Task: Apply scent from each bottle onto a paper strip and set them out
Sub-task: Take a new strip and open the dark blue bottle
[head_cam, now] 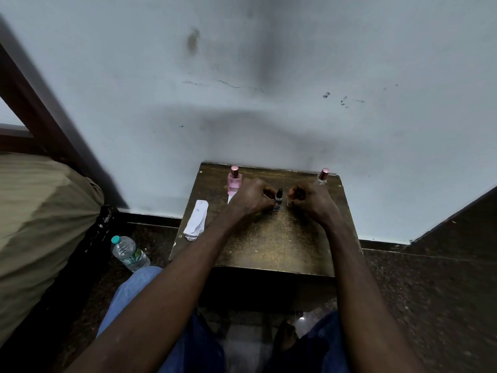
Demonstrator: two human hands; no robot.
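Observation:
A small dark bottle (pixel 278 200) with a black cap stands near the middle of the brown stool (pixel 269 243). My left hand (pixel 251 196) is closed around its left side. My right hand (pixel 309 197) is curled shut just right of the bottle; whether it holds anything is hidden. A pink perfume bottle (pixel 234 181) with a rose cap stands at the back left. A clear bottle (pixel 322 176) with a rose cap stands at the back right, partly behind my right hand. A stack of white paper strips (pixel 196 219) lies at the stool's left edge.
The stool stands against a pale wall (pixel 269 90). A plastic water bottle (pixel 130 253) lies on the dark floor to the left, beside a bed with an olive cover (pixel 40 211). My knees in blue jeans (pixel 134 292) are below the stool.

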